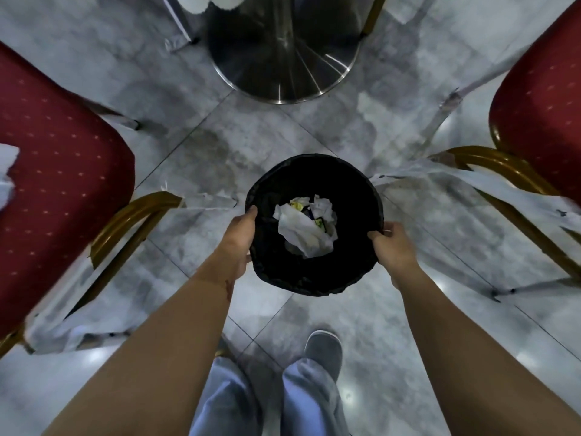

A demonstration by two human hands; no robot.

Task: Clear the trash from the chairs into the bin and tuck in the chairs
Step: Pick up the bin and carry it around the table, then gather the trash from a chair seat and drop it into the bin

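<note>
Black bin (314,278), rim gripped by left hand (240,237), right hand (393,247)

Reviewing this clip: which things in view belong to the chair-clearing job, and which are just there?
Job:
- bin, left hand and right hand gripping its rim
- crumpled trash inside it
- left chair, white scrap at its edge
- right chair

Just there:
- metal table base
- marble floor
</note>
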